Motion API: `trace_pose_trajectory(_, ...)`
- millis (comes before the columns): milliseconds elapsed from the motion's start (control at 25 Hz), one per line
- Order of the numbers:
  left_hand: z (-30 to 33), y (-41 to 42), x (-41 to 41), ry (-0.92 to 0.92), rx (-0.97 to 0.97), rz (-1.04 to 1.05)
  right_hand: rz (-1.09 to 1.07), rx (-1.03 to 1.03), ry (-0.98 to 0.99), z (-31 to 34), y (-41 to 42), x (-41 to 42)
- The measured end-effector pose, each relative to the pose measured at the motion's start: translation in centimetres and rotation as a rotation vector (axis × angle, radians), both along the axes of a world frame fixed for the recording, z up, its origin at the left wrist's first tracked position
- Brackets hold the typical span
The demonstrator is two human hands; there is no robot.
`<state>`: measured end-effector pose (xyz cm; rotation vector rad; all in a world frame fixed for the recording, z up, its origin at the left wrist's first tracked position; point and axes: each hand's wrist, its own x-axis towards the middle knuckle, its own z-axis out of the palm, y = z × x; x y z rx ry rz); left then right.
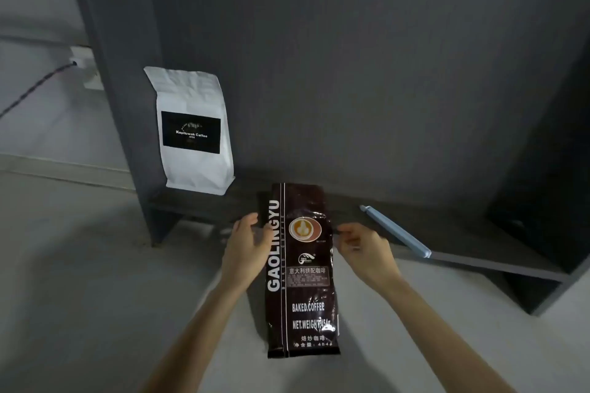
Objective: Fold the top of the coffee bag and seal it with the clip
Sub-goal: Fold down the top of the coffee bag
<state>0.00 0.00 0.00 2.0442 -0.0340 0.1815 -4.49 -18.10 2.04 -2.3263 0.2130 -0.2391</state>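
- Head view, nearest first: my forearms come up from the bottom edge, one on each side of the dark coffee bag [301, 268], which I judge is standing upright with its base close to me and its printed front facing me.
- My left hand [247, 252] cups the bag's left edge at the upper part, fingers curled round toward the back, holding it steady, I judge.
- My right hand [362, 249] pinches the right edge at about the same height, thumb and fingertips closed on the foil; I hold both sides level so the top can be brought over in a straight, even fold.
- The bag's top is flat and not yet folded, so the fold is the step in hand and the clip comes after.
- Just beyond my right hand, the pale blue clip [396, 231] lies slantwise on the low dark shelf [479, 260], apart from the bag but near enough for that hand to reach.
- Farther back on the left, a white coffee bag [191, 134] stands on the same shelf against the dark panel [351, 57]; it is well apart and not in my way.
- Nothing lies between the bag and the clip; the panel close behind the bag's top may crowd a backward fold.
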Motion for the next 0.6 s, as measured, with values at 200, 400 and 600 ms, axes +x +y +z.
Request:
trace_pose_trajectory(200,-0.8,-0.3,-0.6,0.073,-0.086,-0.067,-0.01,0.076,0.036,-1.4,0.5,0.5)
trace_pose_trajectory(400,-1.3,-0.5,-1.8,0.078,-0.211,-0.11,-0.026,0.152,0.017,-1.7,1.1,0.0)
trace_pose_trajectory(600,-0.9,-0.6,-3.1,0.044,-0.299,-0.107,-0.057,0.255,-0.045,-1.7,1.6,-1.1)
